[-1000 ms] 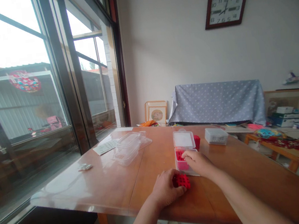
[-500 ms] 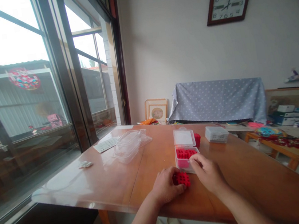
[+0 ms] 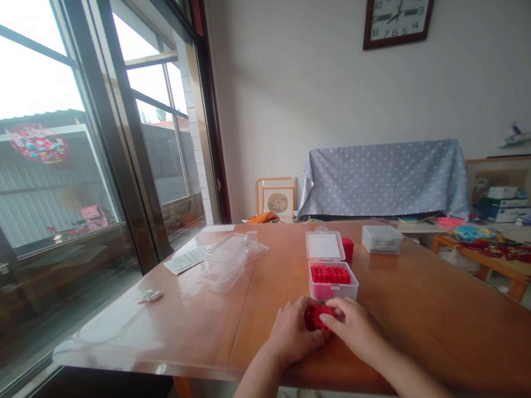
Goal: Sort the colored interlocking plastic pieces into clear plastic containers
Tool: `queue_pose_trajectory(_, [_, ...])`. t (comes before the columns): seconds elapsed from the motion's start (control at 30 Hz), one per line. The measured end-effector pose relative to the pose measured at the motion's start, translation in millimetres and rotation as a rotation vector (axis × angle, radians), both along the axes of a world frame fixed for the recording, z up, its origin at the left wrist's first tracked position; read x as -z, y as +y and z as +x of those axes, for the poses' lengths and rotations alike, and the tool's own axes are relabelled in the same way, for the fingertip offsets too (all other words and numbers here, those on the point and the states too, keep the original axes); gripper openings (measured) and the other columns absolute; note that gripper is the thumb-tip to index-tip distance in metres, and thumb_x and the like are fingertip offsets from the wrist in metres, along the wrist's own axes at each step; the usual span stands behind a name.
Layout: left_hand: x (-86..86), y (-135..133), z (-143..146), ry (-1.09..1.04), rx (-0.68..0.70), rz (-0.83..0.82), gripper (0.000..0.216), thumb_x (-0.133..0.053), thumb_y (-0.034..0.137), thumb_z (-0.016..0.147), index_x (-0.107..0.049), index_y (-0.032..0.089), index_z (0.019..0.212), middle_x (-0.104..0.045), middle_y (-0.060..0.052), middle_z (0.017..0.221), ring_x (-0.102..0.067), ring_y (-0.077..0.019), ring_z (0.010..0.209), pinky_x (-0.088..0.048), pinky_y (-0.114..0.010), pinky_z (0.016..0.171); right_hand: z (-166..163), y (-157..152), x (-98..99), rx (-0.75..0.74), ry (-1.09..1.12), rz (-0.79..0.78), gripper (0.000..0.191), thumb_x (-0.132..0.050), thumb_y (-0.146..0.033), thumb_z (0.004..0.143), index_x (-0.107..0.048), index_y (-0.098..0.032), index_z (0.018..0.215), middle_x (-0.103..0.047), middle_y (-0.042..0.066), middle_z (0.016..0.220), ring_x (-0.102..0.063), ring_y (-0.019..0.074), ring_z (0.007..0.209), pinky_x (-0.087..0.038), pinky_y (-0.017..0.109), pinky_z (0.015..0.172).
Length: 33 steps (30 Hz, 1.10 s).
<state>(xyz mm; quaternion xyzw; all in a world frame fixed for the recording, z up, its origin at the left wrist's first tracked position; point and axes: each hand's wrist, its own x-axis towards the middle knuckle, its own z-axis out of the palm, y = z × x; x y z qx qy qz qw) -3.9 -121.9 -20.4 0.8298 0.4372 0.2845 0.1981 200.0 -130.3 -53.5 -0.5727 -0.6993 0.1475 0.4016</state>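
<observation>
Near the table's front edge, my left hand (image 3: 295, 330) is closed around red openwork pieces (image 3: 317, 317) with a lattice or notched outline; their exact kind is unclear. My right hand (image 3: 353, 324) meets them from the right, thumb and fingers closed on the same red pieces, which it partly hides. Just beyond my hands stands a small clear plastic box (image 3: 351, 292) with its lid (image 3: 324, 246) hinged back. Inside it, more red pieces (image 3: 330, 274) are packed in a row. Another red stack (image 3: 348, 250) stands behind the lid, partly covered.
A closed clear box (image 3: 382, 240) sits at the back right of the wooden table (image 3: 279, 301). To the left lie clear plastic containers (image 3: 224, 260), a printed sheet (image 3: 186, 260) and a small whitish packet (image 3: 150, 295). Windows (image 3: 37, 170) line the left side.
My right hand has moved left and down from the open box's front corner to the red pieces in my left hand. The left hand stays about where it was.
</observation>
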Motion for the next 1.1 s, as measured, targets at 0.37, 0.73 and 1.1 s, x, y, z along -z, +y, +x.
queue_pose_trajectory(0.37, [-5.3,-1.9,0.6,0.064,0.012,-0.001,0.038,-0.077,0.048,0.076,-0.064,0.025,0.103,-0.070,-0.001,0.100,-0.060,-0.0224,0.092,-0.042,-0.029,0.076,-1.3,-11.8,-21.1,-0.166,0.495,-0.183,0.028,-0.063,-0.048,0.087,-0.061,-0.020,0.086,-0.063,-0.001,0.072,-0.056,0.0136,0.061,-0.044,0.026,0.059])
queue_pose_trajectory(0.73, [-2.1,-1.7,0.6,0.030,-0.009,-0.059,0.048,-0.078,0.048,0.074,-0.064,0.028,0.115,-0.070,-0.001,0.110,-0.060,-0.0249,0.102,-0.044,-0.032,0.085,27.8,10.6,-76.7,0.006,0.476,0.036,0.048,-0.062,-0.056,0.085,-0.065,-0.018,0.114,-0.074,0.012,0.105,-0.069,0.0208,0.079,-0.053,0.030,0.065])
queue_pose_trajectory(1.1, [0.3,-0.3,0.4,0.008,-0.007,-0.051,0.047,-0.079,0.047,0.073,-0.065,0.029,0.113,-0.070,-0.001,0.108,-0.059,-0.0247,0.100,-0.044,-0.031,0.084,38.7,62.2,-77.3,-0.025,-0.125,0.125,0.025,-0.053,-0.031,0.090,-0.073,-0.024,0.103,-0.078,0.004,0.101,-0.071,0.0225,0.093,-0.052,0.032,0.083])
